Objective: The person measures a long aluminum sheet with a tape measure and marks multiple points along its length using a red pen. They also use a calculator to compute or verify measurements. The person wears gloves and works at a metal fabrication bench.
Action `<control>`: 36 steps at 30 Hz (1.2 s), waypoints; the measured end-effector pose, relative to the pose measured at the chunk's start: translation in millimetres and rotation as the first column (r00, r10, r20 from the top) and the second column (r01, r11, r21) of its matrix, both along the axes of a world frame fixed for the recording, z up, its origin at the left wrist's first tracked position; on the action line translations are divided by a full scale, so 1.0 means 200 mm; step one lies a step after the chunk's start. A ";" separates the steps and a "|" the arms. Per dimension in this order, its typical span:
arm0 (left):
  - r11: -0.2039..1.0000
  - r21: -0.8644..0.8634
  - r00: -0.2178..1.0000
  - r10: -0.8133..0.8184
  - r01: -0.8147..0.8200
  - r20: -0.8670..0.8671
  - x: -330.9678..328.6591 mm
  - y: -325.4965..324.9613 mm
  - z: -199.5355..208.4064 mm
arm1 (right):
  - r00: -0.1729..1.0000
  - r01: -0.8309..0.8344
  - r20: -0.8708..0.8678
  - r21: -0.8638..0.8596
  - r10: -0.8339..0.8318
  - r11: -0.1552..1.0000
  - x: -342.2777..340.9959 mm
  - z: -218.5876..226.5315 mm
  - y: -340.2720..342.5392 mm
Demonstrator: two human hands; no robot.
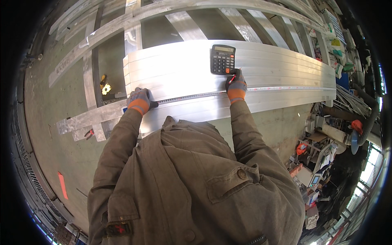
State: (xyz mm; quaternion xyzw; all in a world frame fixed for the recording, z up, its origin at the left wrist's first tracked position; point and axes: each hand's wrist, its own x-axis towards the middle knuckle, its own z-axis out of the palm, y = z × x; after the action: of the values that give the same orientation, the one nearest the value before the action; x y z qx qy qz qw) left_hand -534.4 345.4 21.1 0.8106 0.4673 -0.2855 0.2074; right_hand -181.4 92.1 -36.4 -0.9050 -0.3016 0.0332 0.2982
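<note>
A stack of long, shiny silver metal strips (183,73) lies side by side in front of me. A tape measure's blade (196,96) is drawn out along them from left to right. My left hand (139,99), in a grey and orange glove, is closed at the blade's left end, its dark thumb beside the blade; the tape's case is mostly hidden. My right hand (237,86), gloved alike, is closed around a slim red pen (232,79) above the blade. Just beyond its fingertips, a black calculator (223,59) rests on the strips.
A frame of silver metal beams (92,81) supports the strips. Red-handled pliers (89,134) lie on a beam at left, and a yellow and black tool (106,87) sits farther back. A red strip (62,185) is on the floor. Cluttered shelving (314,163) stands at right.
</note>
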 end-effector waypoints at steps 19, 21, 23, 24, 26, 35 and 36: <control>1.000 0.015 0.999 0.005 -0.006 0.041 0.00 -0.01 0.00 | 1.000 -0.008 0.016 0.050 0.008 0.999 -0.02 0.02 0.02; 1.000 0.008 0.999 0.011 -0.012 0.037 0.00 -0.01 0.00 | 1.000 0.012 0.003 0.075 -0.013 0.997 -0.02 0.02 0.01; 1.000 0.006 0.999 0.007 -0.007 0.037 0.00 -0.01 0.01 | 1.000 0.015 -0.026 0.110 -0.012 0.994 -0.02 0.01 0.01; 1.000 -0.001 1.000 0.008 -0.008 0.030 0.00 -0.01 0.01 | 1.000 0.012 -0.019 0.123 -0.010 0.992 -0.02 0.01 0.02; 1.000 -0.011 1.000 0.013 -0.013 0.019 0.00 0.00 0.01 | 1.000 0.013 -0.006 0.071 -0.013 0.997 -0.02 0.01 0.02; 1.000 -0.013 1.000 0.008 -0.007 0.020 0.00 0.00 0.00 | 0.999 0.043 0.009 0.111 -0.044 0.993 -0.02 0.01 0.03; 1.000 -0.007 1.000 0.005 -0.005 0.030 0.00 0.00 -0.01 | 0.998 0.050 0.020 0.151 -0.053 0.987 -0.02 0.01 0.03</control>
State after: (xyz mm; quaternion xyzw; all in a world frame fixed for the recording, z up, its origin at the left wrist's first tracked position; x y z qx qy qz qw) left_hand -534.3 345.0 19.8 0.8130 0.4652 -0.2741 0.2178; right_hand -185.9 97.4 -35.4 -0.8878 -0.2833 -0.0082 0.3626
